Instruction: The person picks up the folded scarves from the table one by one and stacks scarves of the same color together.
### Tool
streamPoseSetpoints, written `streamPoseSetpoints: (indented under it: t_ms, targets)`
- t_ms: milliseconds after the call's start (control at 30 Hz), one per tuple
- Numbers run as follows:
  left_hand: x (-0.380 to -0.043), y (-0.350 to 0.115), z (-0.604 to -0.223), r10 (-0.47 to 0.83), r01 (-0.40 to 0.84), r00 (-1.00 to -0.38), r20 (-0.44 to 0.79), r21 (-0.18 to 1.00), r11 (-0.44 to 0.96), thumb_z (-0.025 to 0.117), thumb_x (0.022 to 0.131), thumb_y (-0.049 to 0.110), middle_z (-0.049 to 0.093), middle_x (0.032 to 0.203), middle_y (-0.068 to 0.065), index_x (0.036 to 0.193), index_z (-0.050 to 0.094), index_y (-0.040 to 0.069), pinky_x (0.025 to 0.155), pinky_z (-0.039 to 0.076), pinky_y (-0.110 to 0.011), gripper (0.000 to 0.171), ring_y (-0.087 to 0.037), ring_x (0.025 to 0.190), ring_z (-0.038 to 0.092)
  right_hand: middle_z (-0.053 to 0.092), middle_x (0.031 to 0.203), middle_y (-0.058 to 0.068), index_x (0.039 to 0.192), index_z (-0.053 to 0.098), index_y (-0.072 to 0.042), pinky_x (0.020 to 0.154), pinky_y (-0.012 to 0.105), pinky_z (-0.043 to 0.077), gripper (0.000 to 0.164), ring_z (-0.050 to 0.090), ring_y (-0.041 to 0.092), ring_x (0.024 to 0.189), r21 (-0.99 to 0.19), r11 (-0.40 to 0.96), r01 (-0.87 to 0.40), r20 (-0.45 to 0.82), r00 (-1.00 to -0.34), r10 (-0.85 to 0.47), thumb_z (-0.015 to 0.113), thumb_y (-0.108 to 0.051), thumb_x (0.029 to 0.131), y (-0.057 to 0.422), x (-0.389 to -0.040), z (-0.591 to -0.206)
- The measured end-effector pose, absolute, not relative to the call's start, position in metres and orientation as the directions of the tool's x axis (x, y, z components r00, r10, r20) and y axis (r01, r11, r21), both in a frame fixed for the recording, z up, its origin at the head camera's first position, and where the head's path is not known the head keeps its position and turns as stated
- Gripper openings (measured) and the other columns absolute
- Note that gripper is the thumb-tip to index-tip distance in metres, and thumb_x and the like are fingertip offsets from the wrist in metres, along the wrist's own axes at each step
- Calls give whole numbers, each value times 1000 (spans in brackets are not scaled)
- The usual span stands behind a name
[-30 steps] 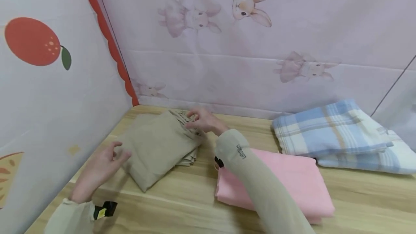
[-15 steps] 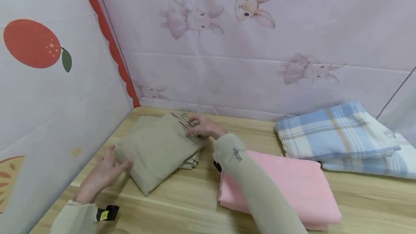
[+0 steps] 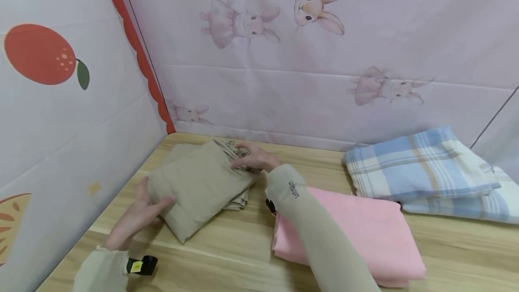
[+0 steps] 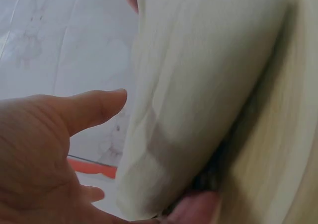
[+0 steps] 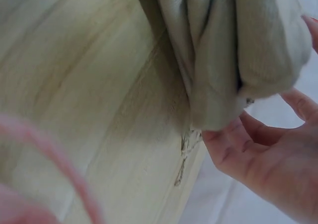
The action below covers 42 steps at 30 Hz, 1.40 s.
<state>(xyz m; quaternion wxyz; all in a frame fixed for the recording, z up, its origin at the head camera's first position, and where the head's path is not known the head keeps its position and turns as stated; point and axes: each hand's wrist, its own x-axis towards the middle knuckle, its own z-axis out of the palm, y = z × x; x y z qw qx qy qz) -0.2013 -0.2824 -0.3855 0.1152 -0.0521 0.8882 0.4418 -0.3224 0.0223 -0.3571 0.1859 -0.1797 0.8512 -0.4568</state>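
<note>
A folded beige cloth (image 3: 194,184) with a fringed end lies on the wooden table at the back left. My left hand (image 3: 139,213) is at its left corner. In the left wrist view that hand's thumb (image 4: 99,107) stands apart from the beige cloth (image 4: 198,80), while a fingertip (image 4: 196,209) reaches below its lower edge. At the fringed end, my right hand (image 3: 257,157) has its thumb over the top and its fingers bent round the far edge. The right wrist view shows those fingers (image 5: 228,149) against the bottom of the folds.
A folded pink cloth (image 3: 365,233) lies partly beneath my right forearm. Right of it is a folded blue-and-white plaid blanket (image 3: 417,166). The table (image 3: 227,256) meets a rabbit-print wall covering (image 3: 259,89) behind and a white fruit-print one (image 3: 81,148) at the left.
My left hand has moved right, from beside the beige cloth to its left corner. The right hand has stayed at the fringed end. The view has shifted slightly.
</note>
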Motion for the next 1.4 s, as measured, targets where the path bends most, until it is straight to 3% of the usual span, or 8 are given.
streamPoseSetpoints:
  t_ms: [167, 300, 400, 533, 700, 1167, 1300, 1400]
  targets:
    - [-205, -276, -388, 17, -204, -969, -248, 833, 514, 63, 101, 30, -13, 155, -44, 151, -32, 3, 102, 40, -64, 111, -60, 142, 11, 30, 162, 15, 159, 31, -6, 117, 47, 29, 79, 29, 34, 147, -858, 495, -136, -154, -852, -501, 73, -21, 94, 16, -323, -359]
    - [-206, -271, -390, 38, -196, -968, -247, 844, 499, 65, 100, 26, -10, 156, -42, 156, -23, 3, 95, 48, -61, 107, -59, 139, 19, 30, 162, 14, 159, 33, -8, 117, 46, 28, 79, 29, 33, 148, -836, 524, -164, -155, -845, -512, 74, -23, 93, 12, -324, -361]
    - [-206, -269, -393, 69, -172, -969, -238, 845, 507, 67, 98, 23, -7, 158, -40, 159, -14, 4, 104, 37, -64, 103, -56, 142, 15, 31, 163, 11, 158, 35, -11, 117, 45, 28, 81, 28, 31, 148, -808, 557, -193, -156, -842, -517, 78, -24, 90, 9, -323, -363]
    - [-208, -265, -396, 106, -124, -974, -201, 861, 494, 69, 96, 16, -8, 161, -37, 161, -4, 4, 115, 8, -68, 98, -53, 147, -4, 34, 162, 10, 156, 41, -12, 118, 43, 27, 79, 30, 28, 148, -763, 598, -246, -128, -849, -513, 80, -24, 88, 5, -323, -364]
    - [-212, -260, -399, 97, -99, -982, -160, 882, 460, 68, 94, 7, -7, 163, -33, 162, 4, 3, 116, 4, -66, 94, -51, 148, -5, 37, 160, 11, 154, 44, -11, 117, 42, 28, 78, 32, 28, 147, -750, 609, -259, -107, -861, -497, 82, -18, 86, 1, -325, -365]
    - [-246, -233, -405, 49, -118, -987, -150, 910, 397, 68, 92, 4, 0, 166, -24, 162, 13, 7, 119, 7, -60, 89, -43, 151, -1, 21, 166, 13, 161, 30, -12, 119, 43, 25, 92, 20, 29, 151, -821, 525, -223, -66, -877, -475, 75, 5, 82, 15, -339, -372]
    - [-250, -231, -405, 46, -108, -990, -131, 933, 343, 68, 92, 2, -1, 166, -24, 161, 16, 6, 119, 7, -57, 87, -42, 151, 0, 16, 167, 12, 154, 46, -14, 109, 35, 37, 78, 14, 27, 153, -845, 503, -183, -111, -860, -499, 71, 8, 84, 21, -343, -373]
    - [-249, -234, -405, 62, -100, -991, -119, 962, 256, 66, 93, -1, -2, 166, -24, 160, 21, 4, 120, 9, -54, 80, -39, 149, 4, 19, 167, 13, 146, 57, -13, 84, 27, 46, 66, 23, 25, 148, -871, 469, -145, -135, -848, -513, 69, 10, 85, 23, -344, -373]
